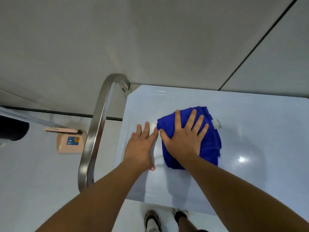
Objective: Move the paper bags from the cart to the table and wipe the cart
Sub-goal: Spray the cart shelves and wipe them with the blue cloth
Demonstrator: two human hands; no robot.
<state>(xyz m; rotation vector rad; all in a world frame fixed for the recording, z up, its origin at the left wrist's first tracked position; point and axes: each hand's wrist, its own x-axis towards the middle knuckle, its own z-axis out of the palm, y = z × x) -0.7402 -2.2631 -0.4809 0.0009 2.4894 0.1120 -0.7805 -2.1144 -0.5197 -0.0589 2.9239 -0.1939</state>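
Right hand (183, 139), fingers spread, pressed flat on blue cloth (209, 144) atop white cart (250, 131). Left hand (140, 146) lay flat, open, beside cloth, holding nothing.

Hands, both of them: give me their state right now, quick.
Left hand: open, fingers straight, flat on the cart top, holding nothing.
Right hand: open, fingers spread, pressing the blue cloth onto the cart top.

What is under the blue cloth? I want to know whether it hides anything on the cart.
Only the white cart top shows around the blue cloth. The right hand presses flat on it. What lies beneath stays covered.
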